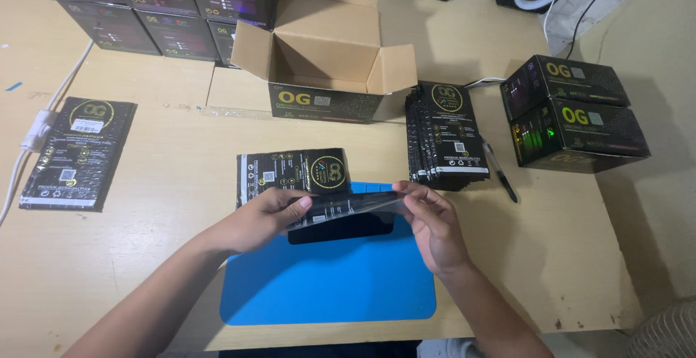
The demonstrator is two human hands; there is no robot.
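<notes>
Above the smooth blue rectangular mat on the pale wooden table, both hands pinch a glossy, thin black plastic sleeve held flat: left hand closed on its left end, right hand on its right. A printed black packet lies just behind.

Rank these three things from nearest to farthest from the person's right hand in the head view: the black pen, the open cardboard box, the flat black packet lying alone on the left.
From the right hand:
1. Black pen, just up and right of it.
2. Open cardboard box, at the table's far middle.
3. Flat black packet, alone at the far left.
</notes>
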